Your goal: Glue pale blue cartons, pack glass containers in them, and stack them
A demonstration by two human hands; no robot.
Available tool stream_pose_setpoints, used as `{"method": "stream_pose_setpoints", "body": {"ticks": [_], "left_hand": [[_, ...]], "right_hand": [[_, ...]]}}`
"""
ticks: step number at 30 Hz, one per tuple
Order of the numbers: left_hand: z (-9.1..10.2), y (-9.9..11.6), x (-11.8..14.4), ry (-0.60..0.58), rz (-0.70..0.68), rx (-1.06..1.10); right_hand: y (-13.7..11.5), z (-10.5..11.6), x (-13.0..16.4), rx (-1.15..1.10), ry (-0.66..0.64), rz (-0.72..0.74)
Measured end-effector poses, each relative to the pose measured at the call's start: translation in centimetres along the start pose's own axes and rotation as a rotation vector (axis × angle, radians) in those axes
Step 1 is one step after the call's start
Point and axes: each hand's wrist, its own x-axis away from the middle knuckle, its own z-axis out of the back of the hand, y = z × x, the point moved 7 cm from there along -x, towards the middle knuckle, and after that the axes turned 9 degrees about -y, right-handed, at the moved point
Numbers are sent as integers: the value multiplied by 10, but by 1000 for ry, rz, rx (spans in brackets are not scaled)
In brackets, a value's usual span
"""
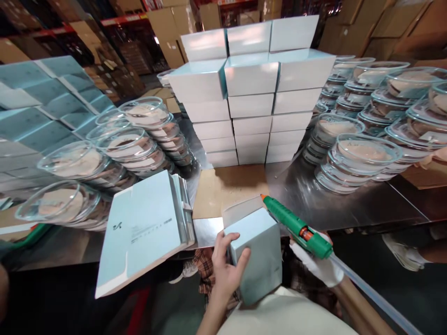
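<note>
A tall stack of white boxes stands at the back of the steel table, flanked by stacked glass bowls. Left of centre lies a pile of flat folded cartons. At the near table edge is the pale blue-green box, glossy, cube-like, its top flap raised. The left hand grips the box's left side, fingers curled over its face. The right hand, in a white glove, is wrapped around a green glue gun, whose orange nozzle points at the flap
</note>
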Motion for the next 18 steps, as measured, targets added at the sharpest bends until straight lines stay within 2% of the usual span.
{"method": "stream_pose_setpoints", "body": {"ticks": [3,7,9,12,15,16,17,18], "left_hand": [[9,-13,2,52,50,57],[16,-17,-1,80,81,125],[16,-16,-2,71,77,137],[17,-18,-1,77,91,143],[16,-23,1,73,117,180],[14,-23,1,63,118,205],[11,-21,0,44,111,232],[7,-17,-1,24,97,261]], "right_hand": [[15,2,-18,-140,15,-147],[23,-26,-67,-405,-102,-304],[24,-33,-88,-386,-132,-339],[28,-22,-98,-288,-111,-367],[15,5,-90,-184,51,-273],[5,6,-87,-181,49,-208],[-6,-1,-85,-203,-25,-144],[-18,-14,-83,-247,-158,-91]]}}
